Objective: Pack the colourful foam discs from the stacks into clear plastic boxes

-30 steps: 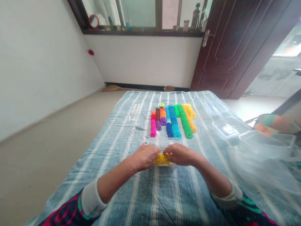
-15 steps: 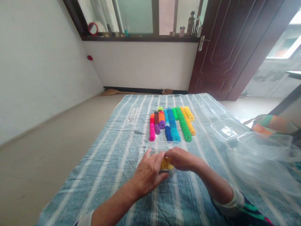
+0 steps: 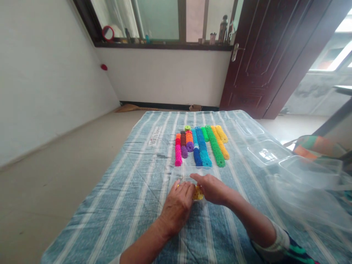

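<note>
In front of me on the cloth sits a clear plastic box [image 3: 177, 173], with yellow crocheted pieces [image 3: 198, 193] at its near end. My left hand [image 3: 179, 203] lies over the near left part of the box, its fingers bent down and closed around the yellow pieces; its thumb is hidden. My right hand [image 3: 213, 189] comes in from the right with its index finger stretched over the box and the other fingers curled against the yellow pieces. Just beyond the box, stacked rolls of crocheted rounds lie side by side, among them a pink roll [image 3: 178, 152], a blue roll [image 3: 202, 148] and a green roll [image 3: 216, 146].
Several clear plastic containers [image 3: 310, 170] and a clear lid [image 3: 268, 153] lie on the right. A paper strip with lettering [image 3: 155, 135] rests at the left of the rolls. Striped blue cloth [image 3: 115, 205] covers the table. A dark red door [image 3: 253, 58] stands behind.
My left hand has drawn its fingers and thumb in closer over the yellow pieces. The right index finger has stretched out over the box. The rolls have stayed put.
</note>
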Tool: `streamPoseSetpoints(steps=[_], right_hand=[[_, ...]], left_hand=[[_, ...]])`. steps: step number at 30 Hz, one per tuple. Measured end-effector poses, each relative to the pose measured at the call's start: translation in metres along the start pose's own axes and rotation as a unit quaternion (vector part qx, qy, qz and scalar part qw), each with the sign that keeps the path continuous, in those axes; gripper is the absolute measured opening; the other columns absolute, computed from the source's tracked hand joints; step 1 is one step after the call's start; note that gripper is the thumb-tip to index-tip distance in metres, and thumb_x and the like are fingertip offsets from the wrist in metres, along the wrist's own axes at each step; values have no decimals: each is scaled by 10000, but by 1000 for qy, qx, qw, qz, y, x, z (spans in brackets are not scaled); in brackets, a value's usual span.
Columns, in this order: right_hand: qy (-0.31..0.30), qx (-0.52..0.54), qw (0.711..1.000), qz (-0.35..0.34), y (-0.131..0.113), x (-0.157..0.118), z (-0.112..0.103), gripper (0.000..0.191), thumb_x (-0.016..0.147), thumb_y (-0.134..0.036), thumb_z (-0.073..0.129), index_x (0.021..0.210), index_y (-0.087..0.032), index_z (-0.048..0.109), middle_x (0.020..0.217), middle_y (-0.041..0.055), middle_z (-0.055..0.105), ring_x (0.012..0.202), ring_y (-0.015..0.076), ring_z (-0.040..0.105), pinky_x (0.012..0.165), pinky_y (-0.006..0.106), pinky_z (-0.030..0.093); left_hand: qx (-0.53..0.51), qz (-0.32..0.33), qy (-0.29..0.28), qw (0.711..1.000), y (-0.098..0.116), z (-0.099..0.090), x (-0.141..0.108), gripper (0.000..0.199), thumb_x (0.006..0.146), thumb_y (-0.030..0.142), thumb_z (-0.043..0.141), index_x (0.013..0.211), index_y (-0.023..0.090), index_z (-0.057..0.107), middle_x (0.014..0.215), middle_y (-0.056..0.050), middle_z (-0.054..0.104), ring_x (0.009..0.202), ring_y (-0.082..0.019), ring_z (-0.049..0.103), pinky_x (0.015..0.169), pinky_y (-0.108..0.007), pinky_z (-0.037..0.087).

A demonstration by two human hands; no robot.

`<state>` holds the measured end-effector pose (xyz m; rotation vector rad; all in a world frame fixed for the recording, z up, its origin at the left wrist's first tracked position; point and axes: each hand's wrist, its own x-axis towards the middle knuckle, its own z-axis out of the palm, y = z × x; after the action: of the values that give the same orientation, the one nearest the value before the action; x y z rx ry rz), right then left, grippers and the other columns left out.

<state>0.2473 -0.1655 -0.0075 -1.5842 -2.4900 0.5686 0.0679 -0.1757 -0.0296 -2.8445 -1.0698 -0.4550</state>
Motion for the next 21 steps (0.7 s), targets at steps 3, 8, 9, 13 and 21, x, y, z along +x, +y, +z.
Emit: streamPoseSetpoints(steps=[3, 8, 9, 13, 21], right_hand=[[5, 4, 1000, -9, -2, 0, 2, 577, 804, -111, 474, 1379, -155, 441, 988, 130, 712, 845, 232, 658, 650, 287, 407], [14, 16, 1000, -14, -2, 1, 5, 559, 816, -140, 478, 1373, -159, 438, 966, 113, 713, 837, 220, 655, 644, 280, 405], [15, 19, 1000, -14, -2, 1, 5, 554, 816, -139, 478, 1368, -160, 442, 960, 109, 712, 835, 218, 654, 646, 279, 407], [17, 28, 999, -19, -2, 2, 7, 553, 809, -124, 475, 1360, -160, 453, 979, 114, 706, 844, 219, 650, 670, 286, 429], [8, 25, 999, -19, -1, 2, 8, 575, 786, -106, 484, 1357, -169, 467, 992, 111, 708, 859, 225, 652, 692, 292, 439]], left_hand=[[-14, -3, -27, 1000, -1, -2, 1, 245, 885, 56, 431, 1086, 161, 522, 1071, -92, 659, 1024, -250, 630, 999, -511, 445], [-25, -1, -48, 999, -3, -3, 2, 250, 897, 66, 456, 1115, 162, 531, 1080, -87, 647, 1020, -252, 617, 983, -501, 443], [-24, 0, -47, 999, -3, -3, 2, 257, 896, 65, 459, 1125, 158, 530, 1084, -87, 645, 1021, -254, 614, 977, -495, 445], [-11, 3, -49, 999, -4, -2, 3, 296, 896, 68, 458, 1174, 151, 516, 1112, -95, 641, 1030, -259, 608, 967, -487, 450], [6, 4, -49, 999, -5, 1, 2, 325, 904, 82, 474, 1216, 164, 518, 1154, -104, 640, 1068, -266, 609, 981, -497, 445]])
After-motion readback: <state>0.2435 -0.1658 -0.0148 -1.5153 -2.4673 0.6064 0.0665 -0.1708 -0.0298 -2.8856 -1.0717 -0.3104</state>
